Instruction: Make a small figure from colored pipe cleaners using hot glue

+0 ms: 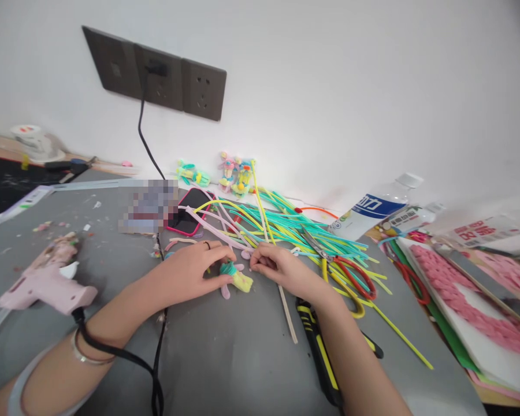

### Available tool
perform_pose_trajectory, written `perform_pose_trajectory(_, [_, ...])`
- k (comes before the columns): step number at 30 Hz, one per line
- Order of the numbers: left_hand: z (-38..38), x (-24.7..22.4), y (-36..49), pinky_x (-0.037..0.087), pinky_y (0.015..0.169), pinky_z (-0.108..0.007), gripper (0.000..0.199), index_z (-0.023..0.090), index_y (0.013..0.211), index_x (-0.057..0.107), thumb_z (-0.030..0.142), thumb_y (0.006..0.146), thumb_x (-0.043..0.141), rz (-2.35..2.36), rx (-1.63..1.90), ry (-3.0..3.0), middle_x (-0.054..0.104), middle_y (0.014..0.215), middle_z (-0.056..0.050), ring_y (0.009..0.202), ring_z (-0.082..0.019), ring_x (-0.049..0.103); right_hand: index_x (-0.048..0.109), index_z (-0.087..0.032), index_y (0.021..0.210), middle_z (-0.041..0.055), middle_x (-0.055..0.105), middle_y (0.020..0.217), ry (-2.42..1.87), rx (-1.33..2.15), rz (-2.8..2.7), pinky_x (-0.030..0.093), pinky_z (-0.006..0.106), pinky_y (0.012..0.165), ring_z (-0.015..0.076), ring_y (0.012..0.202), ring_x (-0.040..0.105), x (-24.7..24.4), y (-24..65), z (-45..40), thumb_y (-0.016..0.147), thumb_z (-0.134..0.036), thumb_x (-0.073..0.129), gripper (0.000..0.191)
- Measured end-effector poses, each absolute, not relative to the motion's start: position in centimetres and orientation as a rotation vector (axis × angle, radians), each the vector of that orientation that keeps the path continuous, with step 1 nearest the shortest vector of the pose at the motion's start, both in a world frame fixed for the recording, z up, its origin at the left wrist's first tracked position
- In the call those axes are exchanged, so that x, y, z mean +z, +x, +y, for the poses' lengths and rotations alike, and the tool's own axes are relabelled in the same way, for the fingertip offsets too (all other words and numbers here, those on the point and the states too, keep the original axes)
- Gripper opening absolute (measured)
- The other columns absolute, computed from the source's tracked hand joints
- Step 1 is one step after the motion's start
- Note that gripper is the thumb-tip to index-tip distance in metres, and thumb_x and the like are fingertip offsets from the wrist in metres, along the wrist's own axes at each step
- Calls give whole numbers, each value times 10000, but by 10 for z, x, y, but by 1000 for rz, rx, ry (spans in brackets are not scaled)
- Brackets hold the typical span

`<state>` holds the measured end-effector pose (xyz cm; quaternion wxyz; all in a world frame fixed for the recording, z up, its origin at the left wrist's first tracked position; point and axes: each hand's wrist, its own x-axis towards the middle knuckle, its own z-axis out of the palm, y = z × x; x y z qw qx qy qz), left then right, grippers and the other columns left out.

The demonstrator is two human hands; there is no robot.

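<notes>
Held in the fingers of my left hand (193,268) is a small fuzzy figure (241,281) with a teal part, a pale yellow part and pink limbs, made of bent pipe cleaners. My right hand (288,270) is just to its right, thumb and fingertips pinched together; whether anything is in the pinch cannot be made out. A pile of teal, yellow and pink pipe cleaners (281,216) lies behind both hands. A thin pale stick (288,318) pokes out under my right hand. Three finished-looking pipe-cleaner dolls, including a yellow one (244,176), sit against the wall.
A pink glue gun (47,289) lies left, its black cord crossing my left forearm. Scissors (351,271) and yellow-black pliers (316,352) lie near my right arm. A phone (184,219) is behind my left hand. Bottles (372,205) and stacked papers (468,323) are at right.
</notes>
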<state>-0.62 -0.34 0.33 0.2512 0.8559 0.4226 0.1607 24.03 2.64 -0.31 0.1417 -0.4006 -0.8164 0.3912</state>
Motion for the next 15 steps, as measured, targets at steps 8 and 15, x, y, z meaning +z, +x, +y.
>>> perform_pose_trajectory(8, [-2,6,-6,426,701,-261,217,252,1042,641,390,926,521,1183,467,2317,698,905,-1,802,-169,640,620,-184,846,-23,487,739,-1126,1114,-2376,344,235,587,115,629,430,-5,241,28,895,-169,556,82])
perform_pose_trajectory(15, [-3,9,-6,420,688,-249,208,245,1027,641,376,937,506,1172,476,2300,707,866,7,783,-160,640,595,-185,810,-30,459,722,-1100,1022,-2425,334,236,592,113,625,419,-7,240,26,850,-128,550,83])
